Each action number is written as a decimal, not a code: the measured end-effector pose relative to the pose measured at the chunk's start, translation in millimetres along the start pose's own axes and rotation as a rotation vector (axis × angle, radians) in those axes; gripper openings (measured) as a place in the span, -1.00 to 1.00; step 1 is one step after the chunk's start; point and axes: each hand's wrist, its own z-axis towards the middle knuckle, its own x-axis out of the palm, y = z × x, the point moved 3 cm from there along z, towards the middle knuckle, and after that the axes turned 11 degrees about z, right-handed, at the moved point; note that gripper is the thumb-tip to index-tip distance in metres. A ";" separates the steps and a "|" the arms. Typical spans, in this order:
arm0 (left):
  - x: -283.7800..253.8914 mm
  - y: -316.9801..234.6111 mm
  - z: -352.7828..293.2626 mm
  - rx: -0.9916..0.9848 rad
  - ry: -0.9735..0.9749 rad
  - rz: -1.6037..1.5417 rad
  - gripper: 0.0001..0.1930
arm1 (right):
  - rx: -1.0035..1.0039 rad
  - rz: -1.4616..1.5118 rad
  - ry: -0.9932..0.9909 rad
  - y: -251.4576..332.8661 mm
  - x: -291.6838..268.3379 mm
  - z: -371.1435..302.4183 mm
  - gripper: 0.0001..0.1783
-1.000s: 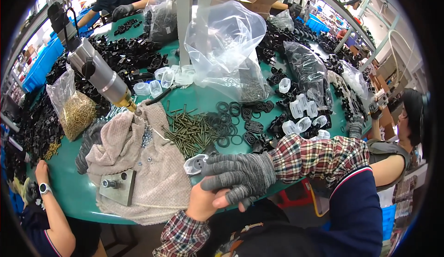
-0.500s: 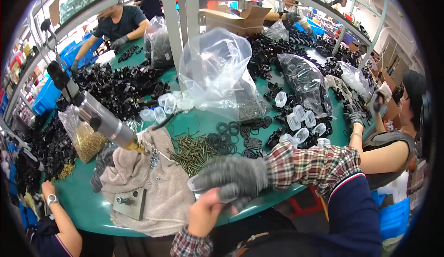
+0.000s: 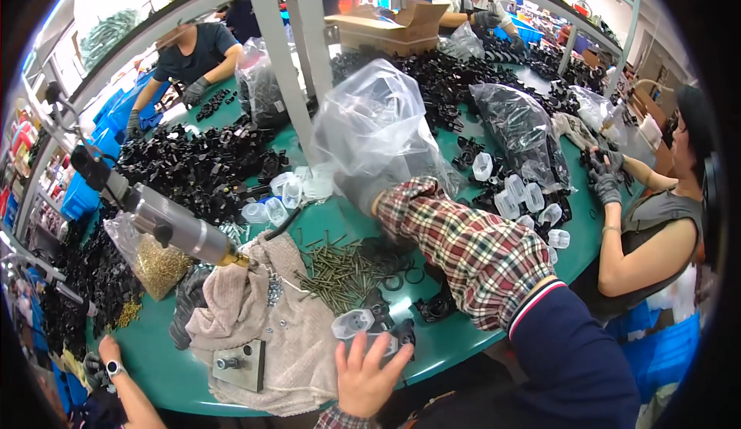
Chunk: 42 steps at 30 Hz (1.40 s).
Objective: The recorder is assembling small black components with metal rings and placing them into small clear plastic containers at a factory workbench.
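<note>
My bare left hand [image 3: 367,379] is at the table's near edge, its fingers spread. Its fingertips touch a black part with a clear plastic piece [image 3: 390,344]. Just beyond lies a hollow clear plastic piece [image 3: 353,323], next to more black plastic. With the arm stretched forward, my grey-gloved right hand [image 3: 361,189] is at the big clear plastic bag [image 3: 369,124], and its fingers are hidden by the plastic. Between the hands lie a heap of long brass-coloured screws [image 3: 336,274] and several black rings [image 3: 413,274].
A screwdriver tool [image 3: 181,228] hangs over a beige cloth [image 3: 289,352] bearing a metal block [image 3: 238,365]. Clear plastic pieces [image 3: 513,197] and heaps of black parts [image 3: 193,155] cover much of the table. One co-worker [image 3: 644,220] sits at the right; another's arm [image 3: 127,386] is at the left.
My right hand has left my left hand and reached forward to the bag. My left hand has unclosed and spread its fingers. Clear pieces and black parts now lie by it on the table.
</note>
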 end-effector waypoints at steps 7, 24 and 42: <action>18.2 -15.4 3.8 -0.105 -0.016 0.146 -0.66 | -0.157 0.108 0.128 2.6 -14.1 -37.1 -0.52; 38.7 -72.7 92.3 0.040 0.438 0.053 -0.54 | -0.476 0.198 0.093 -98.2 -56.9 -195.2 -0.55; 41.3 -62.9 100.6 0.009 0.476 -0.161 -0.64 | -0.262 -0.022 0.151 -91.4 -39.6 -200.9 -0.50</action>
